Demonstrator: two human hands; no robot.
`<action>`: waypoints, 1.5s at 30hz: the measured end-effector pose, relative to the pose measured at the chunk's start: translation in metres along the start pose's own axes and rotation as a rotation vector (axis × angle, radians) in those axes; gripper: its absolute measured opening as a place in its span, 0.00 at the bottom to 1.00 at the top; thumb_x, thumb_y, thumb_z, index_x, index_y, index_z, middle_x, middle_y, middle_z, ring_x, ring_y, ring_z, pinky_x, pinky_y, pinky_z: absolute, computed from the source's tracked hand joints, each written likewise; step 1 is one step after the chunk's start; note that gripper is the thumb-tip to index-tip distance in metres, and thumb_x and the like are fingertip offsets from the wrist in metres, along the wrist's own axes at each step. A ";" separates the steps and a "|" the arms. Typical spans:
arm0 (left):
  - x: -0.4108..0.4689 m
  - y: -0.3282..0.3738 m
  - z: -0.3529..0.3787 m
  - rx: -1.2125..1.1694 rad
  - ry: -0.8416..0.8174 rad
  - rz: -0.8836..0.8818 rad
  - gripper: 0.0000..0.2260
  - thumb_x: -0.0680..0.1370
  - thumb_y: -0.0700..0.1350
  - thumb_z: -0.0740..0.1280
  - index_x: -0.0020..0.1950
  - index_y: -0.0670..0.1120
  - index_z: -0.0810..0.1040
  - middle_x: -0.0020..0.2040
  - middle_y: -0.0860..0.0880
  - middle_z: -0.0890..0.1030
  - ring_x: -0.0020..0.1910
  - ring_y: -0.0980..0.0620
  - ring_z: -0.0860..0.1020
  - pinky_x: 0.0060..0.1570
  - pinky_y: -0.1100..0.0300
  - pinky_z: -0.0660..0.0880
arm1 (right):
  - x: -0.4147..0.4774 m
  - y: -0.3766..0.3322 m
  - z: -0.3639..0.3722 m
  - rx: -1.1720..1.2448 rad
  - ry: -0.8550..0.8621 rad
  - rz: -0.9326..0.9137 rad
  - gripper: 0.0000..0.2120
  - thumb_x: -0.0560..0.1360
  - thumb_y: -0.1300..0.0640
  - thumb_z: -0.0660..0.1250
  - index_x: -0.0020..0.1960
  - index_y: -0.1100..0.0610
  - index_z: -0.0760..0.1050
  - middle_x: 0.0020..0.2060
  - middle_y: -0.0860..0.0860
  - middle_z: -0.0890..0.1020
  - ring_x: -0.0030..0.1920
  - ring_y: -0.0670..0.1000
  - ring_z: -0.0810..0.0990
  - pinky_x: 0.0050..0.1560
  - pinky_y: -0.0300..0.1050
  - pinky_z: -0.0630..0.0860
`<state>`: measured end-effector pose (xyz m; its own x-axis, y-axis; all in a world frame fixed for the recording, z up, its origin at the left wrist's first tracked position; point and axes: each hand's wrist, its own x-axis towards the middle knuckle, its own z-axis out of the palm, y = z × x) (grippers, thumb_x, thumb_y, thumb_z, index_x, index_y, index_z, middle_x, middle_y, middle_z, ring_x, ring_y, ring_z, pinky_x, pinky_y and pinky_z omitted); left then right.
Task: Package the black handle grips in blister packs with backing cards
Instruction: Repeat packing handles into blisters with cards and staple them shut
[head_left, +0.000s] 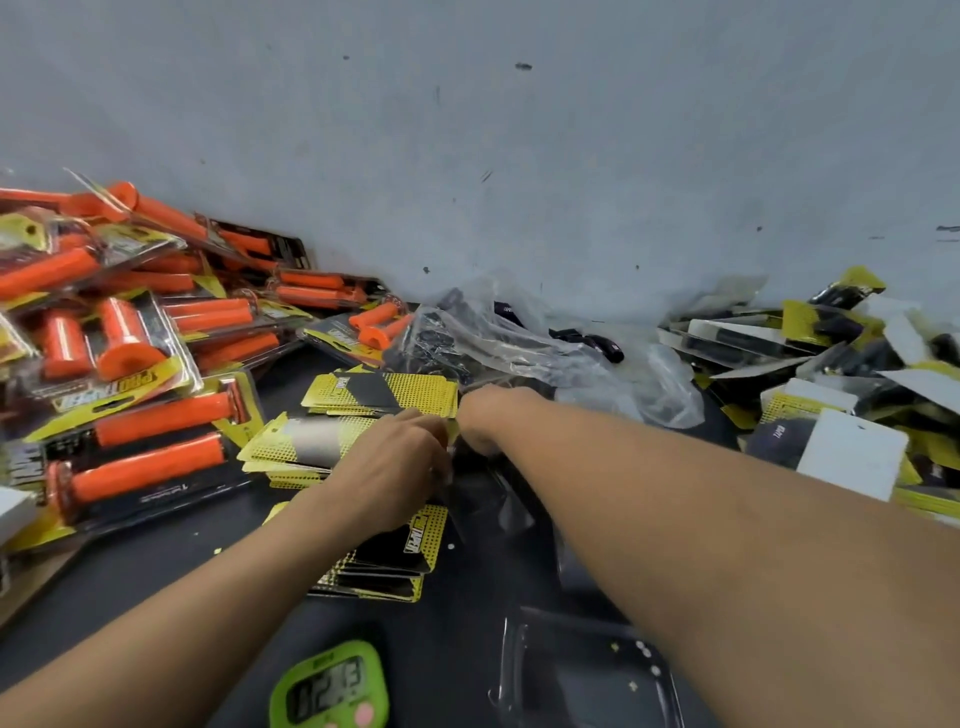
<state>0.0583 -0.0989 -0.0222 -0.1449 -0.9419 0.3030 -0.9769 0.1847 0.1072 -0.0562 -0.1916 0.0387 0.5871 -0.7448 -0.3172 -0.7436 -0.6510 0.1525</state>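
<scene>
The left hand (400, 457) and right hand (485, 421) meet, almost touching, over a blurred clear blister (493, 501) at mid-tabletop; whether their fingers pinch it I cannot tell. The black grips (605, 347) lie just beyond in a clear bag (519, 332) by the wall, nearer the right hand. The plainest one lies roughly crosswise, pointing right.

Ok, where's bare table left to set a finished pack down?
Bare table shows front left, between the orange packs, the card stacks and the left forearm. A smaller strip lies between the green timer and the clear blister trays. Centre is crowded with cards and the plastic bag; the right side is heaped with black packs.
</scene>
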 end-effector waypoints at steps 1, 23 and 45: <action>-0.002 0.000 -0.002 0.013 0.009 0.005 0.04 0.74 0.47 0.76 0.45 0.56 0.89 0.54 0.57 0.83 0.55 0.51 0.77 0.55 0.50 0.75 | -0.001 0.000 0.000 -0.026 0.006 0.005 0.19 0.81 0.63 0.63 0.72 0.62 0.73 0.70 0.61 0.74 0.68 0.62 0.74 0.56 0.53 0.72; -0.101 0.112 -0.051 -0.326 0.194 -0.244 0.16 0.73 0.39 0.73 0.55 0.57 0.87 0.50 0.62 0.83 0.53 0.55 0.81 0.56 0.54 0.77 | -0.272 0.051 0.128 1.320 0.714 0.127 0.12 0.73 0.59 0.74 0.45 0.41 0.86 0.37 0.43 0.86 0.37 0.44 0.83 0.41 0.44 0.78; -0.093 0.177 -0.013 -1.063 0.205 -0.307 0.13 0.81 0.40 0.70 0.46 0.56 0.88 0.38 0.50 0.86 0.34 0.52 0.84 0.36 0.62 0.80 | -0.256 0.037 0.155 1.125 0.736 -0.043 0.12 0.73 0.54 0.73 0.53 0.40 0.79 0.43 0.36 0.84 0.45 0.40 0.83 0.42 0.27 0.74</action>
<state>-0.0985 0.0254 -0.0188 0.2026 -0.9430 0.2641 -0.3227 0.1903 0.9272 -0.2831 -0.0025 -0.0194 0.3867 -0.8632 0.3246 -0.3695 -0.4675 -0.8031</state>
